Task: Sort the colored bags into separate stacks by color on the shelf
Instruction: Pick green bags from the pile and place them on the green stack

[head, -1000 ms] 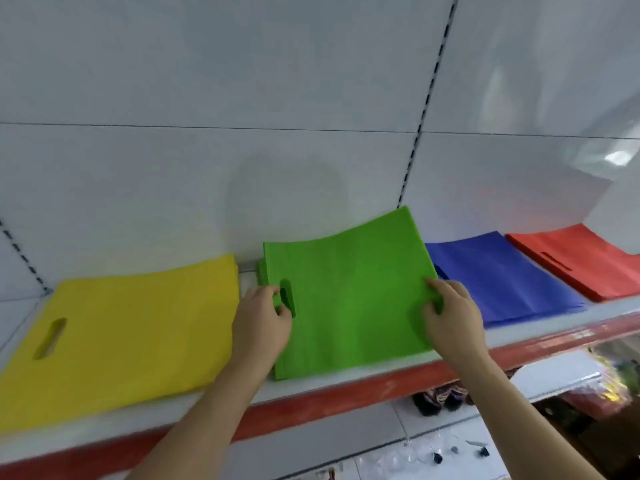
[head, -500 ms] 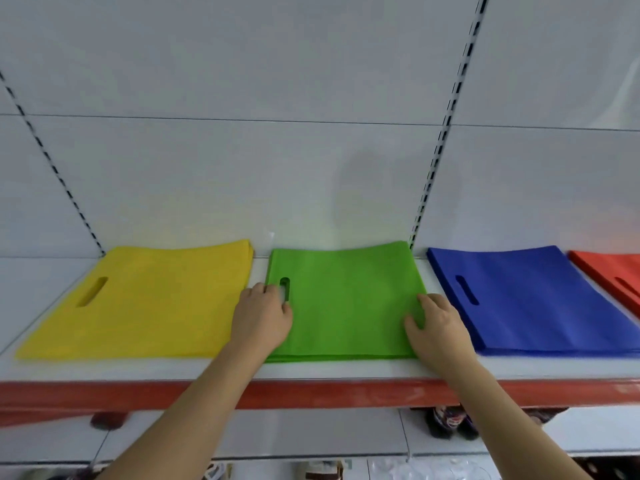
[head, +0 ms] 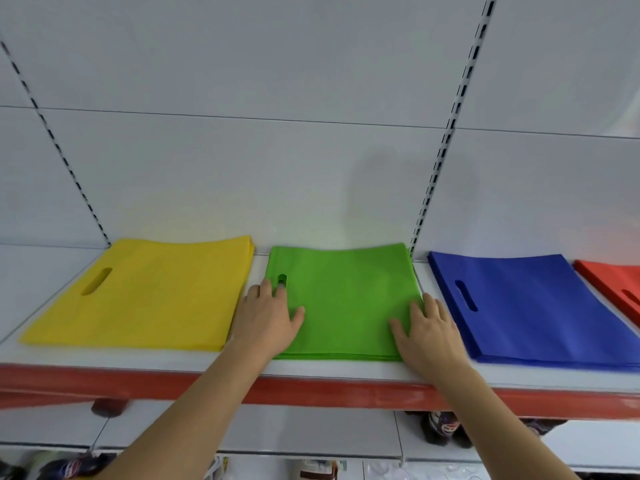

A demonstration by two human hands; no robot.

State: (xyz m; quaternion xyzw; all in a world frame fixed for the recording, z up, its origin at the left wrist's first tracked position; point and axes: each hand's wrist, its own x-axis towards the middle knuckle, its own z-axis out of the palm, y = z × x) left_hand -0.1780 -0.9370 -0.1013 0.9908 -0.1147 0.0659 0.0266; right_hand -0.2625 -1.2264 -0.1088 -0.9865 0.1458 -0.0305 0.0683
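Head view: both hands lie spread and flat on the green stack (head: 346,299), the left hand (head: 268,318) by its handle slot, the right hand (head: 427,332) at its right edge. It sits on the shelf (head: 311,370) between yellow stack (head: 149,292) and blue stack (head: 540,306). Likely squaring the pile; next calls for lifting away cleanly.

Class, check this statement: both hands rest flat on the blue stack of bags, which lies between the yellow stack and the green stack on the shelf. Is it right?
Not quite. The head view shows the left hand and right hand resting flat on the green stack, not the blue. The green stack lies between the yellow stack and the blue stack on the shelf.
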